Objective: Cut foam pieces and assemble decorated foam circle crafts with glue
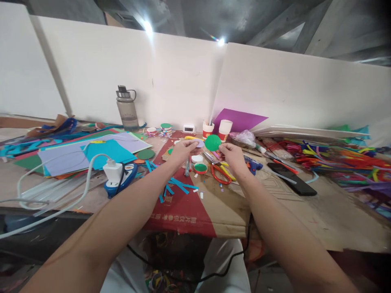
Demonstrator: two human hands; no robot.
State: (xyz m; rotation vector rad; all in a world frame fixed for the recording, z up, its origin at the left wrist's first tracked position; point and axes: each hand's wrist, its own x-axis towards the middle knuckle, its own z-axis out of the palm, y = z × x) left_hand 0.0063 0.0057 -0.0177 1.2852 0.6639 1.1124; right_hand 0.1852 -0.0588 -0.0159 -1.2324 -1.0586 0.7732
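The paper circle (212,142) is bright green, and the one (200,143) beside it is pale purple. The scissors (220,172) have red and yellow handles. The paper strips (179,185) are blue on a dark red cardboard (183,207) with gold writing. The phone (291,178) is black. The bottle (126,108) is smoky grey. The big paper sheet (240,119) by the wall is purple. The plug (113,171) is white.

**One head-worn camera, looking forward and down**

The only view comes from the person's head, facing forward and tilted down across the cluttered cardboard-covered worktable (305,219) towards the white partition wall (183,77). Both bare forearms stretch in from the bottom edge, close to the lens. The table's near edge sits low in the picture; ceiling beams show along the top. No second view overlaps it.
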